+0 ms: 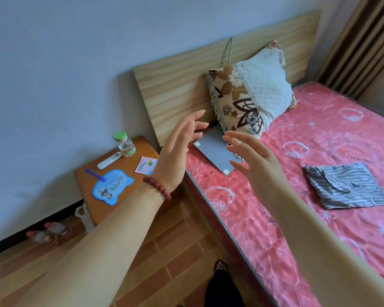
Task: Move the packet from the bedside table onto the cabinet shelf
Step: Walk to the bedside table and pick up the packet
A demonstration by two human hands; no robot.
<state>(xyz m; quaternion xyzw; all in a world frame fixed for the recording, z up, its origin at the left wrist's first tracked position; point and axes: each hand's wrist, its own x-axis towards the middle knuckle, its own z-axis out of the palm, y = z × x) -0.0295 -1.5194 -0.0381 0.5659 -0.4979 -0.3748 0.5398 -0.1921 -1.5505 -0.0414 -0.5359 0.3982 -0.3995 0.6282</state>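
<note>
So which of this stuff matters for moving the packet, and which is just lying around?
For the job: packet, bedside table, left hand, right hand.

Lying about: bottle, remote, blue fan, pillow, grey board, striped cloth.
</note>
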